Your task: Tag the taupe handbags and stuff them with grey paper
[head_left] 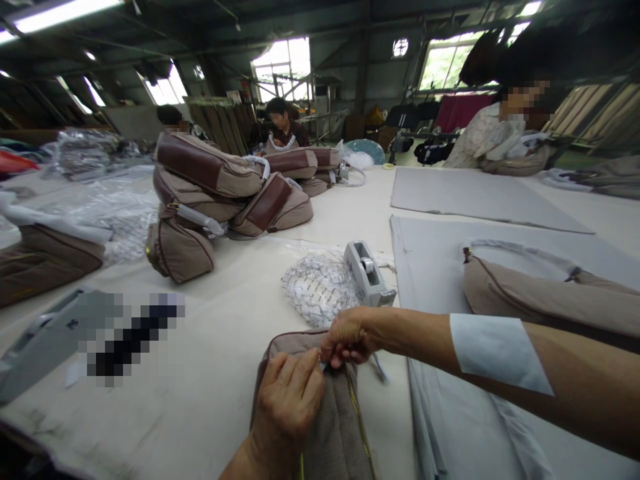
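Observation:
A taupe fabric bag (330, 413) with dark piping and gold zippers lies at the table's near edge. On its upper part, my left hand (293, 397) is closed, thumb and fingers pinched together. My right hand (350, 337) reaches in from the right and is closed too, its fingertips meeting those of the left. Between them a tiny pale bit shows, too small to name. Just beyond the bag sit a crumpled heap of white printed tags or paper (317, 287) and a grey tape dispenser (370, 273). A white patch (500, 353) is stuck on my right forearm.
Several similar bags (210, 173) with maroon panels are piled at the back left. Another bag (540, 293) lies on grey sheets (430, 247) to the right. A second grey dispenser (55, 340) stands at the left. Co-workers sit across the table (350, 213).

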A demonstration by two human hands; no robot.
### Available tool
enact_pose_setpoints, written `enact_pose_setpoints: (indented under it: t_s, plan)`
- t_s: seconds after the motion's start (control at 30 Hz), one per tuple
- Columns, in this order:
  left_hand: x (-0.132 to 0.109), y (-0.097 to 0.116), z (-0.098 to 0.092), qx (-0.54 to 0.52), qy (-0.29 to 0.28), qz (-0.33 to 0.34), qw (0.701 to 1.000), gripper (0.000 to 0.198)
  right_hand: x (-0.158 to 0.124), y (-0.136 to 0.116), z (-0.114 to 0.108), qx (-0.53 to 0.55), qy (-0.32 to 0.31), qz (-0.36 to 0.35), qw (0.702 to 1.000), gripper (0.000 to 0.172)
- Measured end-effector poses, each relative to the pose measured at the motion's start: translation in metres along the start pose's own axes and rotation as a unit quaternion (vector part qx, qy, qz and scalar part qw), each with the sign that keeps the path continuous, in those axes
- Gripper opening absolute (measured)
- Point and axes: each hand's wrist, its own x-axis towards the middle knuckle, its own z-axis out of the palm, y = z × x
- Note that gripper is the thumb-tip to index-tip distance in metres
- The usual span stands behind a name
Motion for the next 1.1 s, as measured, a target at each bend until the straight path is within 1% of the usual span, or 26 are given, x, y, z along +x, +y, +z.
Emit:
enact_pose_setpoints:
  t_s: [0.07, 0.17, 0.23, 0.3, 0.37, 0.4, 0.47, 0.53, 0.6, 0.63, 0.67, 0.7, 0.8, 0.87, 0.93, 1.03, 1.1]
  plan:
    - [0.003, 0.001, -0.001, -0.013, -0.007, -0.016, 1.000, 0.011, -0.006, 0.001, 0.002, 0.012, 0.008, -0.014, 1.000, 0.016]
    - [0.010, 0.000, -0.004, -0.009, -0.007, -0.027, 1.000, 0.011, -0.018, 0.010, 0.010, 0.040, 0.027, -0.056, 0.997, 0.018]
    - [0.014, -0.001, -0.007, -0.012, -0.029, -0.040, 0.999, 0.013, -0.024, 0.019, 0.019, 0.085, 0.052, -0.086, 0.991, 0.016]
    - [0.018, -0.004, -0.010, -0.030, -0.073, -0.080, 0.994, 0.017, -0.026, 0.030, 0.030, 0.181, 0.086, -0.120, 0.972, 0.016]
    - [0.024, -0.007, -0.015, -0.074, -0.141, -0.162, 0.974, 0.015, -0.024, 0.039, 0.043, 0.304, 0.112, -0.158, 0.933, 0.026]
    - [0.028, -0.008, -0.018, -0.104, -0.179, -0.215, 0.954, 0.013, -0.022, 0.043, 0.050, 0.356, 0.117, -0.176, 0.910, 0.030]
    - [0.036, -0.013, -0.023, -0.179, -0.247, -0.314, 0.899, 0.011, -0.017, 0.047, 0.061, 0.418, 0.114, -0.204, 0.878, 0.034]
    - [0.045, -0.018, -0.028, -0.267, -0.293, -0.392, 0.830, 0.010, -0.012, 0.050, 0.069, 0.441, 0.108, -0.225, 0.862, 0.037]
    - [0.050, -0.023, -0.030, -0.357, -0.328, -0.453, 0.748, 0.010, -0.007, 0.053, 0.074, 0.445, 0.108, -0.249, 0.853, 0.041]
    - [0.052, -0.025, -0.031, -0.394, -0.343, -0.478, 0.706, 0.010, -0.004, 0.054, 0.076, 0.446, 0.109, -0.263, 0.849, 0.043]
    - [0.053, -0.027, -0.031, -0.421, -0.357, -0.496, 0.670, 0.011, -0.002, 0.056, 0.077, 0.448, 0.109, -0.276, 0.843, 0.045]
    - [0.053, -0.028, -0.031, -0.439, -0.368, -0.508, 0.643, 0.012, 0.001, 0.057, 0.078, 0.450, 0.108, -0.289, 0.838, 0.047]
    - [0.051, -0.031, -0.032, -0.479, -0.378, -0.525, 0.593, 0.020, 0.008, 0.063, 0.080, 0.453, 0.098, -0.320, 0.826, 0.051]
    - [0.047, -0.031, -0.031, -0.516, -0.359, -0.539, 0.560, 0.026, 0.012, 0.065, 0.082, 0.447, 0.094, -0.343, 0.821, 0.051]
    - [0.042, -0.030, -0.031, -0.552, -0.333, -0.556, 0.525, 0.029, 0.016, 0.066, 0.085, 0.432, 0.104, -0.358, 0.821, 0.049]
    - [0.035, -0.027, -0.030, -0.584, -0.301, -0.586, 0.474, 0.030, 0.020, 0.066, 0.088, 0.390, 0.144, -0.362, 0.834, 0.040]
    - [0.030, -0.024, -0.030, -0.599, -0.281, -0.606, 0.442, 0.030, 0.023, 0.067, 0.090, 0.342, 0.195, -0.366, 0.843, 0.035]
